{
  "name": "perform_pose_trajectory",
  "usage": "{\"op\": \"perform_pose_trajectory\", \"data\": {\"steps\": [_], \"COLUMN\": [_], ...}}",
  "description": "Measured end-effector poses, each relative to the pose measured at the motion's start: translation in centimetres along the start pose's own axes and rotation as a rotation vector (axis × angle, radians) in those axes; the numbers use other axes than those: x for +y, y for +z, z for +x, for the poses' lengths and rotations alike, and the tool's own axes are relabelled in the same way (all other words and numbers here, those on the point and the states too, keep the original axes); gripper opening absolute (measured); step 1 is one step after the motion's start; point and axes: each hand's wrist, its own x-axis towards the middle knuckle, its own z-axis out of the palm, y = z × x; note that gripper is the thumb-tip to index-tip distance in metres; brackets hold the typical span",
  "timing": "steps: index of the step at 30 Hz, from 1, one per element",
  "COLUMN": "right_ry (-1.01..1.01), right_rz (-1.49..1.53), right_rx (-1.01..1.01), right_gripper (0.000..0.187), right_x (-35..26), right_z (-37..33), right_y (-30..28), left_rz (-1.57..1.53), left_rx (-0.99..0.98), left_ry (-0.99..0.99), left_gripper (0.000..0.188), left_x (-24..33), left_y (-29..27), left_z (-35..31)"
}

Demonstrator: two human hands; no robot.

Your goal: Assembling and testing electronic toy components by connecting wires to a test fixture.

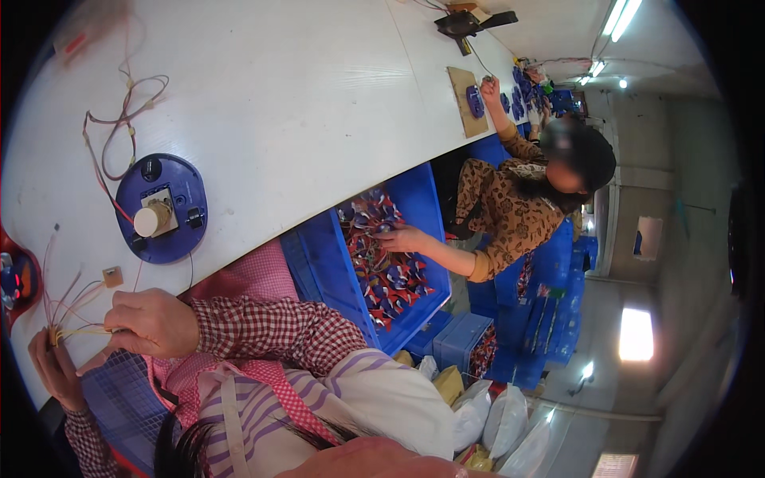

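My left hand (pixel 57 370) is at the lower left near the table edge, its fingers closed round a bundle of thin wires (pixel 54 328). The wire ends fan out over the white table. To its right, my right hand (pixel 151 323) pinches the end of yellow wires (pixel 84 331) that stretch across from the bundle. Beyond both hands lies a blue oval plastic base (pixel 171 239) with a white cylindrical part (pixel 149 222) and black fittings on it. Red and dark leads run from it. A small tan square piece (pixel 113 276) lies near my right hand.
A looped cable (pixel 119 123) lies on the table (pixel 271 103). A red and black object (pixel 16 279) stands at the left rim. On the right, a co-worker (pixel 510 207) reaches into a blue crate (pixel 418 319) of red, white and blue parts. Blue bins (pixel 458 338) stand behind.
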Motion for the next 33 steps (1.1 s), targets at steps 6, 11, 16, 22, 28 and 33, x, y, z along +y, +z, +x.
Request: {"op": "perform_pose_trajectory", "data": {"steps": [6,11,16,22,28,33], "right_ry": [0.005,-0.005,-0.016,-0.038,-0.097,-0.010], "right_rz": [-0.005,-0.023,-0.028,-0.046,-0.071,-0.038], "right_rx": [-0.002,0.003,0.007,0.020,0.050,0.023], "right_gripper": [0.018,0.018,0.018,0.021,0.022,0.019], "right_x": [-0.06,0.12,0.13,0.24,0.54,0.48], "right_z": [-0.05,-0.01,-0.06,-0.22,-0.40,-0.53], "right_y": [0.01,0.02,0.04,0.13,0.49,0.57], "left_rz": [0.077,0.075,0.079,0.071,0.073,0.078], "left_rx": [0.005,-0.002,0.002,0.026,0.041,0.045], "left_ry": [0.054,0.032,0.028,0.032,0.016,0.018], "left_gripper": [0.030,0.031,0.031,0.030,0.029,0.029], "left_x": [-0.26,-0.33,-0.18,-0.11,0.03,0.12], "left_y": [-0.03,0.04,0.05,0.26,0.28,0.45], "left_z": [-0.16,-0.10,-0.05,0.10,0.05,0.23]}}
